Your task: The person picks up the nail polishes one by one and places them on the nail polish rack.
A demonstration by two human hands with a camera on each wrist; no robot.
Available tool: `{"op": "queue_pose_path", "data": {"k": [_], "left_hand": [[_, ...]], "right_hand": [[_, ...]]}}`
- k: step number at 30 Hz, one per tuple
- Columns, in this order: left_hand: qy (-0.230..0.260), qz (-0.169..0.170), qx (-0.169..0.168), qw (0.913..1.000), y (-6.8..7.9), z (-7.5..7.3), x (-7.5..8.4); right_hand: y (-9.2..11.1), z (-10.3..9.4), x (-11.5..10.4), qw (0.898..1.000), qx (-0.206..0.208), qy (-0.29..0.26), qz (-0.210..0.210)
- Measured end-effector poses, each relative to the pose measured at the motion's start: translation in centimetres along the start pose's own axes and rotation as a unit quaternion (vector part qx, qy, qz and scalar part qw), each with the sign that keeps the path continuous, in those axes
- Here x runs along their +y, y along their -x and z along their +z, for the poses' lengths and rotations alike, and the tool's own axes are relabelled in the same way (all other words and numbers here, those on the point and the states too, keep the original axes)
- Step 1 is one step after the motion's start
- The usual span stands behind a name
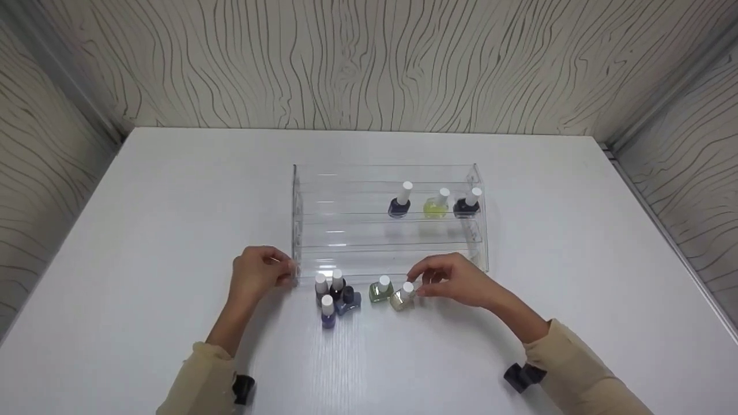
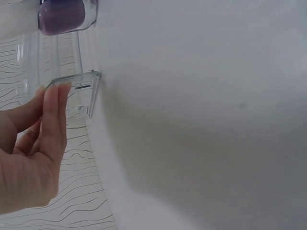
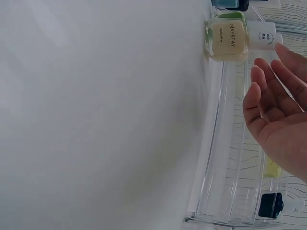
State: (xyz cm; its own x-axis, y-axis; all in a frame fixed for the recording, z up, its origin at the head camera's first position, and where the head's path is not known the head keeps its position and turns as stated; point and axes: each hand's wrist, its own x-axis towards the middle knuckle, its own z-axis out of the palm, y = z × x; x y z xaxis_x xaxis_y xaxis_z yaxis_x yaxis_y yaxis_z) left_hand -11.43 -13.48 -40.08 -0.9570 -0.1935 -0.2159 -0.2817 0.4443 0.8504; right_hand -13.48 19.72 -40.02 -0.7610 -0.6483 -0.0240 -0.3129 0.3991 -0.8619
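A clear acrylic display rack (image 1: 389,230) with stepped tiers stands on the table. My left hand (image 1: 260,274) pinches its front left corner between thumb and fingers; in the left wrist view that hand (image 2: 41,129) grips the clear side panel (image 2: 79,79). My right hand (image 1: 458,280) is beside a cream nail polish bottle (image 1: 402,297) with a white cap. In the right wrist view its fingers (image 3: 276,96) are loosely bent, close to the cream bottle (image 3: 229,40) but not round it. A green nail polish bottle (image 1: 380,289) stands just left of the cream one.
Left of these, at the rack's front, a purple bottle (image 1: 328,312), a blue-grey bottle (image 1: 349,302) with a black cap and two white-capped bottles cluster. An upper tier holds a dark bottle (image 1: 399,207), a yellow bottle (image 1: 436,208) and another dark bottle (image 1: 466,208). Patterned walls surround the table.
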Motion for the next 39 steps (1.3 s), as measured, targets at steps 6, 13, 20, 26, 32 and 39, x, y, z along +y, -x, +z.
{"op": "queue_pose_path", "data": {"k": [6, 13, 20, 26, 32, 39], "left_hand": [[0.004, -0.001, -0.001, 1.0000, 0.1, -0.1, 0.1], [0.000, -0.010, -0.005, 0.9999, 0.0, -0.1, 0.0], [-0.003, -0.018, -0.005, 0.9998, -0.1, 0.0, 0.0], [-0.005, -0.017, -0.005, 0.9998, -0.1, 0.0, 0.1], [-0.006, -0.015, -0.003, 0.9999, -0.2, 0.0, 0.0], [0.002, -0.010, -0.006, 0.9999, -0.1, -0.1, 0.0]], "right_hand": [[-0.1, 0.4, 0.2, 1.000, -0.002, -0.002, -0.008], [-0.1, 0.7, 0.2, 1.000, -0.004, -0.011, -0.014], [-0.2, 1.0, 0.2, 1.000, -0.003, -0.007, -0.014], [-0.3, 1.1, 0.0, 1.000, -0.001, -0.005, -0.002], [-0.3, 1.2, 0.1, 1.000, 0.002, -0.006, -0.006], [-0.4, 1.3, 0.0, 1.000, 0.003, -0.009, -0.011]]}}
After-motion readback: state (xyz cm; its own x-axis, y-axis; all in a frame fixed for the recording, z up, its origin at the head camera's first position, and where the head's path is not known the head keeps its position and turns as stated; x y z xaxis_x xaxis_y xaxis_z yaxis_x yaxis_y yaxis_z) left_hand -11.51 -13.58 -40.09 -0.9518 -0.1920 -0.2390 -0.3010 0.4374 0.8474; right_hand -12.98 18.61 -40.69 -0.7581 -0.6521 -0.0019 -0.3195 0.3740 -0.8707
